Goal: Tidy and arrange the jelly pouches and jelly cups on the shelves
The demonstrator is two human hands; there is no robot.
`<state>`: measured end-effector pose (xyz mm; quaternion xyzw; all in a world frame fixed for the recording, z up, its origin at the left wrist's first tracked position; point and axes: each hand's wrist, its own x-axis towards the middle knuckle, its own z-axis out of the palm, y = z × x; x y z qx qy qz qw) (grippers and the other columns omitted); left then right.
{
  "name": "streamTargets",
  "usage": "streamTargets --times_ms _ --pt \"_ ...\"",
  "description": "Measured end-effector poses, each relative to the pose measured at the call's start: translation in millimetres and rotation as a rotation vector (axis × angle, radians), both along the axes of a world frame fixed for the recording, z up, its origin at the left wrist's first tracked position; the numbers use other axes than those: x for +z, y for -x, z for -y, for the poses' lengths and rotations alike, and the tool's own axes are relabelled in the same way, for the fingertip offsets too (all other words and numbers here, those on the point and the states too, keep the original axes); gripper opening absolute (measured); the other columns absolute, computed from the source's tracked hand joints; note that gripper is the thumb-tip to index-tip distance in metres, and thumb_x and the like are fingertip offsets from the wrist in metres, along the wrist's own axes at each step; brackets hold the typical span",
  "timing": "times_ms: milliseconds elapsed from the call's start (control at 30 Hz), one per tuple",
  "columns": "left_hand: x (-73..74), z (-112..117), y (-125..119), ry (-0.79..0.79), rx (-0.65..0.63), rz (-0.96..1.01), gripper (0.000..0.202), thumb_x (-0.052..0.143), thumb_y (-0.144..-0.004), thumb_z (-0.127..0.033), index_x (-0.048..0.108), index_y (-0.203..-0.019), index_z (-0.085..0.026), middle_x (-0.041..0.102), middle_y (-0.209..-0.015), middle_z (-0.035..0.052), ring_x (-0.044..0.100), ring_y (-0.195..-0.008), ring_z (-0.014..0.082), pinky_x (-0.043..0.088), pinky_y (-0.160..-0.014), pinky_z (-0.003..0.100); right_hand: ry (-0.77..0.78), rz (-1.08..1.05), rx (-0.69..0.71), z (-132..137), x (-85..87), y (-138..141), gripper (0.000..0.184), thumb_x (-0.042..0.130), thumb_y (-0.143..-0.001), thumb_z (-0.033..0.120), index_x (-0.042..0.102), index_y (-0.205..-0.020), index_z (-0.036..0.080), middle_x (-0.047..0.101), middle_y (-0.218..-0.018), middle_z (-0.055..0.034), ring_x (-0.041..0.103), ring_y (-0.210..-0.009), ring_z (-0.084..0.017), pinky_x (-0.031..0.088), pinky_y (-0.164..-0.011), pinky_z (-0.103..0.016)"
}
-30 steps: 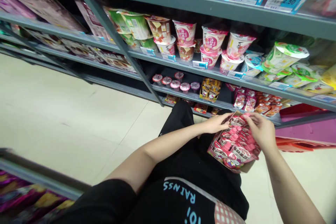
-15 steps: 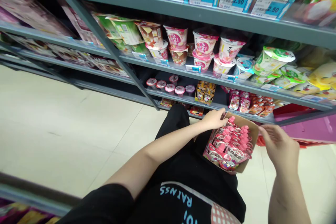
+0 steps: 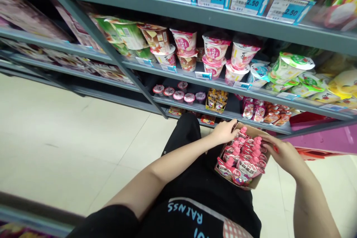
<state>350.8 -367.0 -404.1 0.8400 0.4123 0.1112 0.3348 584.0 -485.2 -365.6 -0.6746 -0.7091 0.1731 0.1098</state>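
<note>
A brown cardboard box (image 3: 258,181), open at the top, rests tilted by my lap. Packed in rows inside it are several fruit jelly pouches (image 3: 247,167) with pink caps. My left hand (image 3: 224,132) is closed on the box's upper left rim, thumb on the inner side. At the upper right rim, my right hand (image 3: 284,154) lies with its fingers stretched over the edge, close to the pink caps. Whether those fingertips touch a pouch, I cannot tell.
In front stands a grey shelf rack (image 3: 167,65) with stacked cups (image 3: 214,50) and price tags. Lower down are small jelly cups (image 3: 178,95), a box of yellow pouches (image 3: 216,100) and purple pouches (image 3: 253,111). A pink-purple bin (image 3: 329,139) stands at right.
My right hand has moved left from the box's right corner, and its fingers now reach over the rim. The left hand keeps its hold; the box has shifted slightly down and left.
</note>
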Motion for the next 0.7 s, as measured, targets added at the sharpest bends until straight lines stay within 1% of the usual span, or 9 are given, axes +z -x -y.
streamTargets --times_ms 67,167,233,300,367,433,500,600,700 --pt "-1.5 -1.1 0.6 0.018 0.002 0.040 0.018 0.054 -0.092 -0.041 0.052 -0.096 -0.023 0.068 -0.079 -0.0007 0.067 -0.074 0.0207 0.039 -0.062 0.026 0.027 0.076 -0.098 -3.3 0.3 3.4 0.031 0.047 -0.096 0.034 0.066 -0.120 0.029 0.073 -0.110 -0.0022 0.070 -0.092 -0.022 0.052 -0.073 -0.031" --pt "-3.1 -2.6 -0.9 0.031 0.002 0.089 0.017 0.056 -0.090 -0.039 0.051 -0.092 -0.023 0.067 -0.079 -0.0018 0.067 -0.074 0.0195 0.038 -0.062 0.026 0.019 0.358 -0.247 -9.8 -5.1 15.7 0.027 0.054 -0.091 0.033 0.071 -0.111 0.027 0.074 -0.090 -0.0059 0.068 -0.073 -0.024 0.043 -0.058 -0.031" --pt "-3.7 -3.7 -1.6 0.033 0.008 0.092 0.017 0.056 -0.090 -0.039 0.052 -0.092 -0.023 0.068 -0.080 -0.0017 0.067 -0.074 0.0194 0.038 -0.062 0.026 0.014 0.447 -0.304 -11.4 -9.0 23.7 0.027 0.054 -0.091 0.032 0.072 -0.111 0.026 0.074 -0.089 -0.0077 0.066 -0.070 -0.024 0.040 -0.055 -0.031" --pt "-4.1 -5.3 -0.9 0.044 0.014 0.091 0.018 0.057 -0.090 -0.039 0.053 -0.094 -0.023 0.068 -0.081 -0.0015 0.067 -0.075 0.0191 0.039 -0.062 0.025 -0.028 0.443 -0.316 -7.8 -10.9 29.8 0.028 0.051 -0.093 0.030 0.071 -0.111 0.025 0.073 -0.095 -0.0078 0.066 -0.072 -0.023 0.040 -0.056 -0.031" --pt "-3.5 -7.3 1.2 0.053 0.008 0.080 0.021 0.058 -0.090 -0.042 0.054 -0.096 -0.022 0.069 -0.082 -0.0010 0.067 -0.076 0.0196 0.042 -0.064 0.026 -0.171 0.372 -0.303 1.1 -10.8 36.0 0.030 0.048 -0.095 0.029 0.070 -0.115 0.024 0.073 -0.101 -0.0078 0.066 -0.080 -0.024 0.045 -0.062 -0.034" --pt "-1.1 -8.9 3.7 0.038 0.003 0.049 0.030 0.057 -0.091 -0.050 0.056 -0.095 -0.021 0.070 -0.085 0.0014 0.068 -0.082 0.0222 0.047 -0.069 0.029 -0.392 0.239 -0.320 12.2 -10.9 44.9 0.033 0.048 -0.098 0.035 0.069 -0.119 0.020 0.072 -0.107 -0.0092 0.065 -0.095 -0.027 0.049 -0.080 -0.039" --pt "4.1 -8.6 5.0 -0.026 0.032 0.039 0.039 0.055 -0.092 -0.057 0.059 -0.094 -0.018 0.070 -0.092 0.0055 0.068 -0.091 0.0249 0.050 -0.077 0.033 -0.504 0.042 -0.338 22.2 -13.3 56.8 0.038 0.051 -0.098 0.042 0.066 -0.123 0.018 0.069 -0.115 -0.0100 0.061 -0.107 -0.027 0.047 -0.096 -0.042" --pt "17.1 -2.7 3.1 -0.240 0.029 0.122 0.038 0.054 -0.094 -0.052 0.061 -0.100 -0.014 0.067 -0.109 0.0104 0.063 -0.108 0.0248 0.051 -0.092 0.035 -0.406 -0.220 -0.376 31.3 -21.2 73.6 0.042 0.053 -0.097 0.048 0.063 -0.129 0.023 0.066 -0.124 -0.0070 0.057 -0.115 -0.024 0.045 -0.101 -0.041" --pt "33.2 6.3 -3.7 -0.363 -0.194 0.040 0.037 0.055 -0.094 -0.048 0.063 -0.101 -0.012 0.067 -0.108 0.0121 0.064 -0.105 0.0258 0.053 -0.089 0.036 -0.371 -0.308 -0.477 35.2 -28.1 80.8 0.041 0.052 -0.098 0.048 0.062 -0.132 0.028 0.065 -0.125 -0.0041 0.055 -0.118 -0.023 0.044 -0.103 -0.042"
